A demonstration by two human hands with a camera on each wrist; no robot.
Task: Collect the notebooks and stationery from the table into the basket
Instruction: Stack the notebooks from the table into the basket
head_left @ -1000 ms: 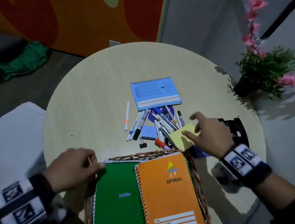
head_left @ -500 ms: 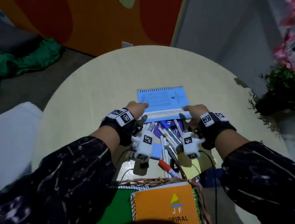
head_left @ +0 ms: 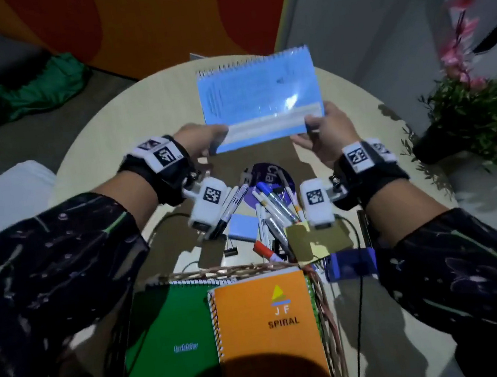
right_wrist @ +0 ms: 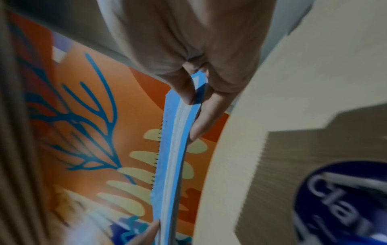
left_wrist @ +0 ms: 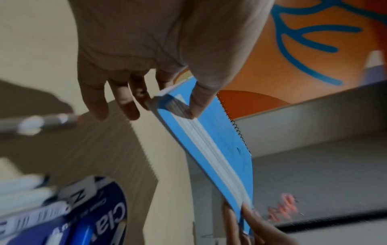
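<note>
Dark patterned sleeves (head_left: 61,258), marker-tagged black wristbands (head_left: 159,164)

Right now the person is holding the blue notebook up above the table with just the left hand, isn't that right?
Not quite. The head view shows both hands on the blue notebook: the left hand grips one near corner, the right hand the other. It is indeed lifted above the table.

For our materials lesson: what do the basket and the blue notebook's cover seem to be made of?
Basket: apparently woven wicker or cane, matte; twisted brown strands show along its rim. Blue notebook: cover looks like glossy plastic or laminated card, judging by the glare patch; wire spiral binding.
</note>
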